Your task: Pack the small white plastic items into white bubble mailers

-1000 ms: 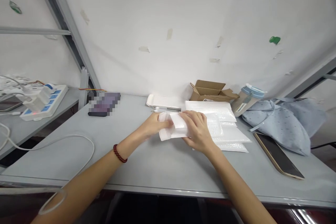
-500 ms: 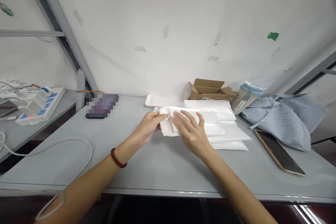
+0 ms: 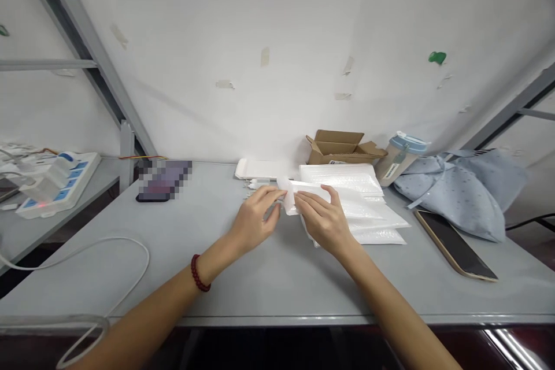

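Across the grey table (image 3: 269, 277) the widest bare stretch runs along the near edge and to the left of centre, with only a white cable (image 3: 108, 248) looping over the left corner. Far edge meets the white wall (image 3: 277, 58); grey frame struts slant up at both ends. Right end is crowded: a pale blue cloth bundle (image 3: 459, 196), a dark tablet (image 3: 453, 245) lying flat just beside it near the right front, a blue-lidded cup (image 3: 399, 159) tilted against the bundle, an open cardboard box (image 3: 340, 147) at the wall. Left, a dark phone (image 3: 162, 180); on the neighbouring bench a power strip (image 3: 56, 176). Centre-right lies a stack of white bubble mailers (image 3: 373, 208), fanned so lower edges show. White mailer (image 3: 303, 191) sits at table centre, over the stack's left edge, glossy, creased, its left end curled upward. Right hand (image 3: 323, 219) lies on it, fingers spread and pressing, thumb tucked under; clamped on the mailer. Left hand (image 3: 255, 219), red bead bracelet (image 3: 198, 265) at the wrist, has fingertips pinching the mailer's curled left end. A flat white tray (image 3: 255, 169) and small white bits lie just beyond the hands.
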The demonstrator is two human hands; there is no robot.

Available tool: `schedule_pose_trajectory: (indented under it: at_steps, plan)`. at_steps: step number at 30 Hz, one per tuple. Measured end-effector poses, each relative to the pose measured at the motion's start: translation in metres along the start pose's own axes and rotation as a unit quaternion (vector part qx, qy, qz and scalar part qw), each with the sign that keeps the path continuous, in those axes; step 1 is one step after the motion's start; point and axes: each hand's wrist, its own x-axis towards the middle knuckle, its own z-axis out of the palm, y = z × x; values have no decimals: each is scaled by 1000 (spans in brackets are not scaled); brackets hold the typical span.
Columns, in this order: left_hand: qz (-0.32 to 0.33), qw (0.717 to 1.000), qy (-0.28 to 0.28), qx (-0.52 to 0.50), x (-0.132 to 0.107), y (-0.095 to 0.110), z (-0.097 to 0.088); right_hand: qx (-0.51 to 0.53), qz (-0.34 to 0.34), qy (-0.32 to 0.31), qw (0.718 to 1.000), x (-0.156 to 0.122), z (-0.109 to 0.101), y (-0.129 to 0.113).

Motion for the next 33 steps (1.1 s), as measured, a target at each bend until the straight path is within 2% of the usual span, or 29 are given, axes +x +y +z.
schedule_pose_trajectory:
  at_steps: [6,9,15,17,19,22,24,26,29,33]
  plan:
    - [106,985,50,126,-3,-2,13,-1,-26,24,999,4,-6,-1]
    - [143,979,39,140,-4,-3,16,13,-38,15,999,6,-11,-3]
    - [120,982,-3,147,-2,-3,19,14,-8,1,1000,7,-15,-2]
    - [96,988,-3,119,3,0,19,-4,12,33,999,7,-15,1]
    - [54,995,3,86,10,6,20,-27,34,93,995,7,-15,5]
    - [-54,999,2,1,25,17,24,-55,71,179,980,6,-16,15]
    - [-125,987,-16,-97,36,25,29,-68,95,200,973,6,-18,23]
    - [-176,961,-42,-210,47,31,37,-76,118,187,972,4,-20,32]
    - [-248,903,-78,-343,57,34,51,-81,142,133,978,1,-20,43]
    - [-332,838,-125,-414,58,29,64,-76,168,-6,983,-6,-16,55]
